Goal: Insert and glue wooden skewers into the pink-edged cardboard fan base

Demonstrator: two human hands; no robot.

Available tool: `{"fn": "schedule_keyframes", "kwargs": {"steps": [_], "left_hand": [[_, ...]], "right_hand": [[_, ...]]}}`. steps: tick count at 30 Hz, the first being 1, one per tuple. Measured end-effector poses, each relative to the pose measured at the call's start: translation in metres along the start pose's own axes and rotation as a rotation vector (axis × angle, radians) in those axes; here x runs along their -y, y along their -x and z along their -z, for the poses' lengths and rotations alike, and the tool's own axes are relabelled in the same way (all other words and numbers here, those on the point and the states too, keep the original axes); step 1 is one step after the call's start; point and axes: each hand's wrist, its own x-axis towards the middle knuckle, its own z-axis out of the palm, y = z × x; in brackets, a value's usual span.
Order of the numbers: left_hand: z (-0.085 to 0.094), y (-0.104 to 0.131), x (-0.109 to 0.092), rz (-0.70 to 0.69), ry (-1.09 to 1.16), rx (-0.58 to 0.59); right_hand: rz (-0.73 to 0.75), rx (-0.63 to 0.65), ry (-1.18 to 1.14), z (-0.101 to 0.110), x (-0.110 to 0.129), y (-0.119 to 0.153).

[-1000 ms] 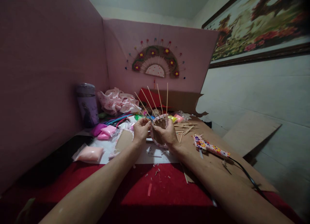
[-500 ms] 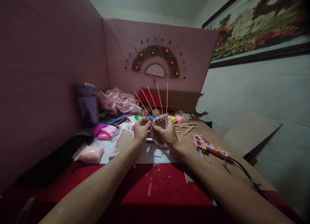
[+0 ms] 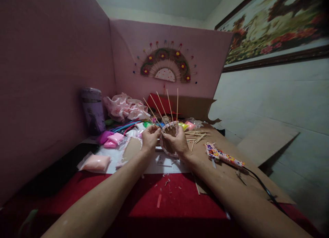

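My right hand (image 3: 179, 142) is closed around a small rounded cardboard piece (image 3: 171, 131) with a pale patterned fabric edge, its thumb lying across the brown face. Several thin wooden sticks (image 3: 159, 104) fan upward and to the left from the piece's upper rim. At the left side of that rim, my left hand (image 3: 150, 138) pinches the lower end of the leftmost stick (image 3: 143, 111). The fingertips hide where this stick meets the cardboard. Under my hands lies white paper (image 3: 151, 166), with another fabric-edged cardboard piece (image 3: 132, 149) beside my left wrist.
A floral-covered glue gun (image 3: 223, 156) with a black cord lies at right on a cardboard sheet (image 3: 246, 176), near loose sticks (image 3: 199, 135). Clay packets (image 3: 95, 162), a purple tumbler (image 3: 93, 111) and crumpled fabric (image 3: 124, 107) stand left. A decorated fan shape (image 3: 166, 64) hangs on the pink panel behind.
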Motion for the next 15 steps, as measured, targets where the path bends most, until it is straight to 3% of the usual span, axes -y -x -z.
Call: {"fn": "schedule_keyframes", "kwargs": {"steps": [15], "left_hand": [[0.0006,-0.0005,0.0013,0.02,0.003,-0.008]], "right_hand": [[-0.009,0.001,-0.007,0.0009,-0.0032,-0.0013]]}}
